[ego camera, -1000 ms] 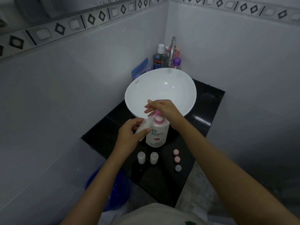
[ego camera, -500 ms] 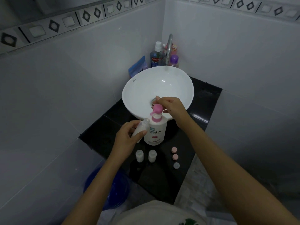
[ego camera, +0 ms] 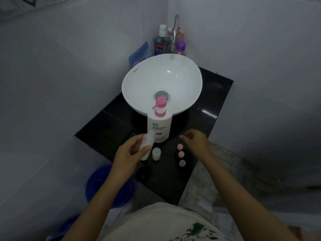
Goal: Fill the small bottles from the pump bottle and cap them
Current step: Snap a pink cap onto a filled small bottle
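Note:
A white pump bottle (ego camera: 160,126) with a pink pump head stands on the black counter (ego camera: 199,122) in front of the basin. My left hand (ego camera: 129,153) grips a small translucent bottle (ego camera: 147,144), uncapped and tilted, just left of the pump bottle's base. Another small bottle (ego camera: 156,153) stands upright on the counter beside it. Two pink caps (ego camera: 180,146) (ego camera: 181,154) and a clear cap (ego camera: 182,162) lie in a row to the right. My right hand (ego camera: 196,140) hovers over the caps with loosely curled fingers, holding nothing.
A white basin (ego camera: 142,80) with a drain sits behind the pump bottle under a chrome tap (ego camera: 175,32). Toiletry bottles (ego camera: 160,42) crowd the back corner. A blue bucket (ego camera: 104,185) sits on the floor at the left.
My right hand left the pump head and dropped to the caps at the right. My left hand pulled the small bottle down and away from the nozzle. The camera tilted downward.

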Action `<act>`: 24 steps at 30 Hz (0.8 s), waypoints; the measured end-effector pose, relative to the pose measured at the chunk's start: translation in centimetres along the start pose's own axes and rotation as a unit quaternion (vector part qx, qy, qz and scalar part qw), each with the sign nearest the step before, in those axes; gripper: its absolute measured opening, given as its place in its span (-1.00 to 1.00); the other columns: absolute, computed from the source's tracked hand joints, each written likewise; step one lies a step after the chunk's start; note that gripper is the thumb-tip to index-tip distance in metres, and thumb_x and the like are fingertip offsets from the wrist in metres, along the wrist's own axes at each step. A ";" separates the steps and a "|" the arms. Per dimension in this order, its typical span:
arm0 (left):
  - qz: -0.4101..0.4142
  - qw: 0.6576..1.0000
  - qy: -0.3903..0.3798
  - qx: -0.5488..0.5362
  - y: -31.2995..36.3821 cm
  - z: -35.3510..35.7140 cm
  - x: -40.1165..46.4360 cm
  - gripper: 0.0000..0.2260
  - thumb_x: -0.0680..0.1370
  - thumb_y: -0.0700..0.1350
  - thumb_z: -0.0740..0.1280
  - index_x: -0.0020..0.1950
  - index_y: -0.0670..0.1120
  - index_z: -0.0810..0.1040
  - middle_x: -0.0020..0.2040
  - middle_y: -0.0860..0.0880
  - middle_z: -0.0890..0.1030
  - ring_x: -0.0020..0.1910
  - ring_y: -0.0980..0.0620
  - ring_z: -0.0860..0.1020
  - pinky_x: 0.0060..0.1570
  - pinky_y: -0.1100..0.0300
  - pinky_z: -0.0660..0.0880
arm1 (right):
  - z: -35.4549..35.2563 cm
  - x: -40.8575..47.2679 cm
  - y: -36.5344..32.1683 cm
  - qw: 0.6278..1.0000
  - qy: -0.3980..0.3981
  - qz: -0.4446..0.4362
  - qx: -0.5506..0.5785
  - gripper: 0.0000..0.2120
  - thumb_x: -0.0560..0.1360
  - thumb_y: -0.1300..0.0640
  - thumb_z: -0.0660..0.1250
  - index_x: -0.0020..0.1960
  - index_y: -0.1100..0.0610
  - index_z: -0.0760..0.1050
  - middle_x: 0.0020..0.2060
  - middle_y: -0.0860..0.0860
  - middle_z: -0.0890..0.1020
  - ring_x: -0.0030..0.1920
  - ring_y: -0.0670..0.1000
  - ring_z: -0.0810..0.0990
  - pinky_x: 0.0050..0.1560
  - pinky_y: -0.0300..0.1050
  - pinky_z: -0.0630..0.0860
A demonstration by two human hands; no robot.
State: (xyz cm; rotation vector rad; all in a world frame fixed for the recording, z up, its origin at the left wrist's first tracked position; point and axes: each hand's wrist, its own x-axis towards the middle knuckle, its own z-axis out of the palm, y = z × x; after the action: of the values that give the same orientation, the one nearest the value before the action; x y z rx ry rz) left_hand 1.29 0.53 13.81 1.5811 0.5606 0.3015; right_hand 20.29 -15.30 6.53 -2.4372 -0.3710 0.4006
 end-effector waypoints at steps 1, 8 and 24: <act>-0.003 1.000 -0.001 -0.002 0.0 0.0 -0.4 -0.71 0.48 -0.24 0.37 0.12 0.06 0.54 0.03 0.17 0.60 -0.04 0.34 0.57 -0.06 0.42 0.51 | 0.7 0.0 0.4 0.999 -0.029 0.005 -0.042 -0.70 0.44 -0.08 0.38 0.01 0.13 0.56 -0.06 0.06 0.65 -0.06 0.05 0.60 -0.06 -0.07 0.53; 0.001 1.000 -0.013 -0.015 0.7 -0.1 -2.0 -0.72 0.41 -0.15 0.39 0.09 0.07 0.54 -0.03 0.25 0.65 0.00 0.27 0.59 -0.06 0.42 0.50 | 2.9 0.8 0.5 0.973 -0.105 0.004 -0.205 -0.71 0.48 -0.05 0.31 0.02 0.17 0.48 -0.01 0.10 0.59 0.00 0.10 0.58 -0.14 -0.10 0.42; -0.004 1.000 -0.023 0.010 0.5 -0.2 -2.0 -0.76 0.46 -0.10 0.36 0.10 0.12 0.54 -0.02 0.25 0.64 0.01 0.24 0.58 -0.02 0.34 0.54 | 0.8 -0.4 -1.6 0.994 -0.071 -0.001 0.085 -0.90 0.45 0.14 0.39 -0.04 0.11 0.57 -0.18 0.05 0.64 -0.24 -0.04 0.59 -0.22 -0.20 0.46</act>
State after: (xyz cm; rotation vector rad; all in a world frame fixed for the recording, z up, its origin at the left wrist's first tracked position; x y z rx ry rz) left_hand -0.41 -0.30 14.61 1.6002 0.5350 0.2540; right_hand 19.36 -13.74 7.03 -2.2487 -0.3837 0.5837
